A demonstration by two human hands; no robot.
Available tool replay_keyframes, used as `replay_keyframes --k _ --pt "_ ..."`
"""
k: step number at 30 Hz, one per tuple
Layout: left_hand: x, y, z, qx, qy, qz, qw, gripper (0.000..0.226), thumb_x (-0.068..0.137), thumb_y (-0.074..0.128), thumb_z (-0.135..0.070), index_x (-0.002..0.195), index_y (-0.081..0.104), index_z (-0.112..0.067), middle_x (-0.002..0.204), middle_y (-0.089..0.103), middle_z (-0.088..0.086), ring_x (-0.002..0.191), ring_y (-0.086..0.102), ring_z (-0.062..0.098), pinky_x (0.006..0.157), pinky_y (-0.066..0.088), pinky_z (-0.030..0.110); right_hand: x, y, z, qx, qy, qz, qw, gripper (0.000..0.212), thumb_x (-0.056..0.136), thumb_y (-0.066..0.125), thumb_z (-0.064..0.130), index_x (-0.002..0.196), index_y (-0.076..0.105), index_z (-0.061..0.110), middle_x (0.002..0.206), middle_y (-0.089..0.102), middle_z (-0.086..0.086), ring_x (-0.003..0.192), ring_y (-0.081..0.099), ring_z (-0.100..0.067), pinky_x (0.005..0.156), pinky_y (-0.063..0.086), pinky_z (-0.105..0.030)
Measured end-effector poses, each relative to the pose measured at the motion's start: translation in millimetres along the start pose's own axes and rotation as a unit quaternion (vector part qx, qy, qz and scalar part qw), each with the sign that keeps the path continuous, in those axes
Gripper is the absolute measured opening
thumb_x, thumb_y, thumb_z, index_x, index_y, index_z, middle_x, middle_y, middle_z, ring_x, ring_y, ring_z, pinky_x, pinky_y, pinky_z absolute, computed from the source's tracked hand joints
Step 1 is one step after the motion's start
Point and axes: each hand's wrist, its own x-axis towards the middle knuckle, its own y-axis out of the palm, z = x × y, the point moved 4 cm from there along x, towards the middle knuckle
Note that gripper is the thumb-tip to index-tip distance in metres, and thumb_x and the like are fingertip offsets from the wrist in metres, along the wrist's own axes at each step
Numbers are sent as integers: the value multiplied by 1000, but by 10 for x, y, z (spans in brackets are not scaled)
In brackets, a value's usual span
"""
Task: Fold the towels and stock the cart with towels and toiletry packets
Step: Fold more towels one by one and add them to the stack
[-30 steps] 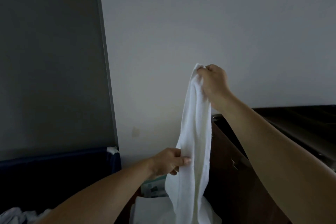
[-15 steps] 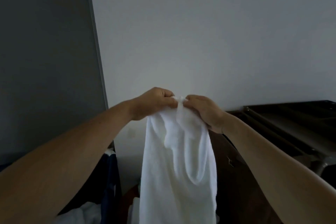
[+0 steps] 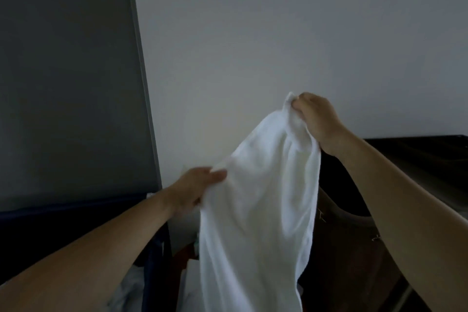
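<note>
In front of the pale wall, your right hand (image 3: 317, 119) pinches the white towel (image 3: 258, 210) by its top corner, held high. Lower left, your left hand (image 3: 195, 189) grips its side edge, fingers closed; cloth hangs between them.

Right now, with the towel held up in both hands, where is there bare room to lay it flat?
The likeliest free patch is the dark cabinet top at right, behind the right hand; what shows looks bare, though dim. Low down it is crowded: the hanging towel, held also by the left hand, blocks the middle, and white linen fills the dark bin at left.
</note>
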Motion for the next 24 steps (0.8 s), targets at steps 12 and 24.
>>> replay_keyframes --k 12,24 --pt "148 244 -746 246 125 107 955 36 91 68 -38 92 70 -2 85 71 6 74 66 14 67 53 25 -681 620 -221 239 78 239 938 34 91 53 14 59 42 22 63 39 0 60 38 -13 60 31 -34" --pt "238 95 -413 129 47 93 986 44 88 71 -43 88 72 1 90 73 14 79 69 24 68 56 31 -848 938 -268 168 118 313 927 16 101 48 15 87 54 11 92 51 -10 84 49 -21 79 40 -34"
